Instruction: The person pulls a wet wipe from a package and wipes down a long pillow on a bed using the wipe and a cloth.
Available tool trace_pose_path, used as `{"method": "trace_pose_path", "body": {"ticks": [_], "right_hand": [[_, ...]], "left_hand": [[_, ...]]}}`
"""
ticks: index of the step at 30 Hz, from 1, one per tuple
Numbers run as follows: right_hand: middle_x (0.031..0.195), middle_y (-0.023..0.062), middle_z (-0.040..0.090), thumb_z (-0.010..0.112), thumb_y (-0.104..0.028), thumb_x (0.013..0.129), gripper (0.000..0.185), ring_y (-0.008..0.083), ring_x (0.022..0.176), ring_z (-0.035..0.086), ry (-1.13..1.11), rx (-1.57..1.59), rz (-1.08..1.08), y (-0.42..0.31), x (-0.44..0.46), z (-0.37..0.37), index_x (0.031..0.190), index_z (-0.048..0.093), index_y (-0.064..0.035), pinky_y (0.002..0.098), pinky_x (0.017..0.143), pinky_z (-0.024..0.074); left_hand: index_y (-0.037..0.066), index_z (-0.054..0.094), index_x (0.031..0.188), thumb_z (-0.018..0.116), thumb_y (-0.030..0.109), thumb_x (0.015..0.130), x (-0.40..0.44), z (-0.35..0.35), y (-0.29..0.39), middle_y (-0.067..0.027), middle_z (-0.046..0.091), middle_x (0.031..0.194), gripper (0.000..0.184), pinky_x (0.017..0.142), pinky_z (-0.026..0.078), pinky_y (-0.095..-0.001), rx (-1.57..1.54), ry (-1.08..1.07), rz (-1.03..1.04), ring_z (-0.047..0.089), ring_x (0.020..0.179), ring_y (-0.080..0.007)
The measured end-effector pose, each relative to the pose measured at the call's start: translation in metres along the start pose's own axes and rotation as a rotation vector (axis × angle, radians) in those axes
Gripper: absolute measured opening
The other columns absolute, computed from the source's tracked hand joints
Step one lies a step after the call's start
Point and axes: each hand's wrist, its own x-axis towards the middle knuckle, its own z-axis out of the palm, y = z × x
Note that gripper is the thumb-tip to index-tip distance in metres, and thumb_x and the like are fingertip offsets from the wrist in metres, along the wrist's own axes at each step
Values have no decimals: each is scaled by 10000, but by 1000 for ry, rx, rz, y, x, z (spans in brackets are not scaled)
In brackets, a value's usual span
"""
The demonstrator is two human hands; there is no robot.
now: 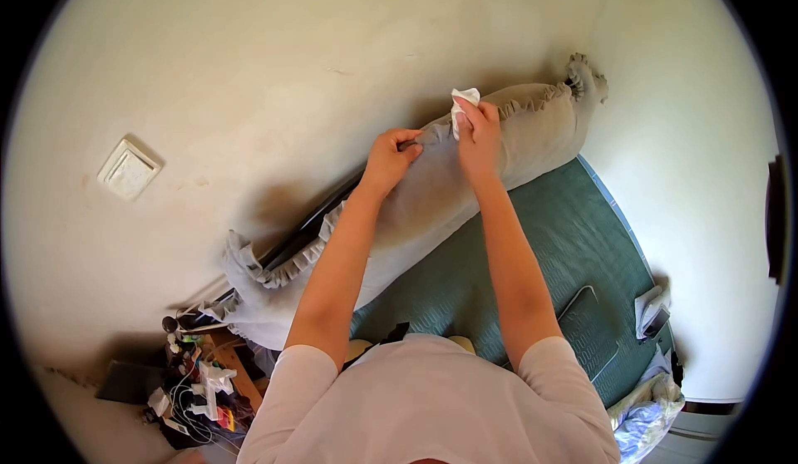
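A grey fabric headboard cover (424,202) with a ruffled edge stretches along the wall at the head of the bed. My left hand (389,163) pinches the cover's gathered top edge between thumb and fingers. Just to the right, my right hand (480,144) is closed around a crumpled white tissue or cloth (465,96), close against the same top edge. To the left of my hands the cover hangs away from the dark headboard frame (312,219), which shows behind the ruffle.
Green bedding (549,223) covers the bed below. On it lie a dark flat rectangular thing (588,331) and, at the right edge, a phone (657,323). Cables and small items clutter a bedside surface (237,368) at lower left. A light switch (130,169) is on the wall.
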Motion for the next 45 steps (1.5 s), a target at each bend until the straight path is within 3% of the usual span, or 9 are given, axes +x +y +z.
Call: {"method": "trace_pose_path", "body": {"ticks": [3,8,14,18,24,28,34,38,45], "right_hand": [[1095,115,531,621,-43,790,313,305,878,584,-213,-8,-216,-16,-24,-3,1098,632,-91,374,781,490],[1187,66,536,611,-89,815,278,295,991,586,-468,-551,-68,-3,-4,-4,1091,617,-122,389,787,497],[1067,106,584,603,-112,826,323,298,950,593,-596,13,-382,-41,-8,4,1148,595,-130,411,819,476],[1040,96,620,622,-96,795,232,322,939,592,-856,-178,-152,-27,-6,10,1027,610,-104,388,772,477],[902,87,662,628,-130,807,220,242,788,637,-8,-35,-17,48,24,0,1021,632,-78,373,699,497],[981,83,658,638,-149,812,250,218,884,623,-187,114,532,2,33,-45,1055,644,-91,337,775,492],[1199,79,565,646,-154,806,361,241,1138,501,-560,-94,-424,-33,8,-24,1157,603,-78,356,970,396],[1037,109,609,676,-187,761,336,269,1026,527,-789,59,-180,-24,-9,-14,1068,640,-57,388,878,413],[714,106,605,648,-262,842,269,208,625,569,-398,157,184,-17,-21,20,785,616,-1,330,577,437]], "left_hand": [[24,661,988,703,66,735,-27,-16,15,-101,642,861,259,739,479,-279,641,249,297,597,787,-182],[37,672,924,712,81,721,-62,-32,12,-98,646,795,212,688,485,-295,521,241,37,602,699,-188],[16,652,862,671,28,758,-67,-27,-13,-70,631,732,106,641,465,-267,186,366,161,573,655,-135],[1,625,836,643,4,786,-70,-19,-10,-61,606,701,53,612,450,-240,89,409,232,542,616,-108],[10,618,843,633,-5,791,-85,-26,-19,-51,590,707,57,593,437,-234,130,452,340,535,612,-106],[19,627,880,638,30,781,-84,-23,-13,-58,596,735,101,626,451,-268,147,386,223,568,660,-151],[46,662,926,650,133,761,-55,-8,19,-89,605,815,186,682,461,-361,542,232,367,587,731,-245],[46,677,861,661,81,757,-49,-1,4,-89,570,774,112,640,444,-332,317,262,286,566,687,-221],[19,670,868,652,-16,755,-53,4,6,-66,559,770,119,634,408,-265,148,269,392,515,684,-158]]}}
